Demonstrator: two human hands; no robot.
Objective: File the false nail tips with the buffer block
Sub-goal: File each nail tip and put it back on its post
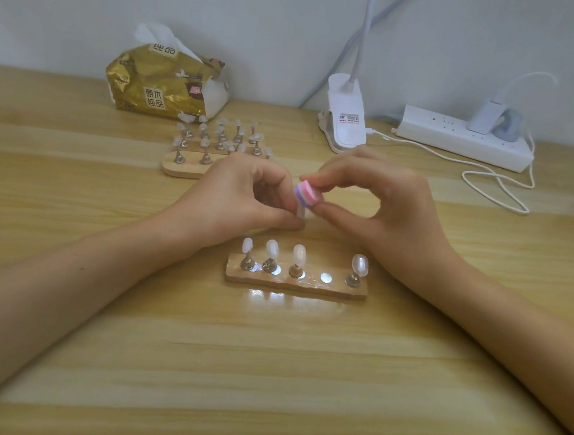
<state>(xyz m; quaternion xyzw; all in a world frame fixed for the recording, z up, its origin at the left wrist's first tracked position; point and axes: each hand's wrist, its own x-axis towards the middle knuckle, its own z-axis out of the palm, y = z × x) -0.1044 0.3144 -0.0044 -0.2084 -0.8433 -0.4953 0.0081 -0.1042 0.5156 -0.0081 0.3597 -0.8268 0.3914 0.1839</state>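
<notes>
- Only clear text I can get off my feed is on the gold tissue pack (158, 83): the square label on its front reads "原木纯品".
- Same pack, up top by the opening, a second label reads "纯品".
- The white clip lamp base (346, 119) has a small sticker with red and black print, way too tiny for me to read.
</notes>
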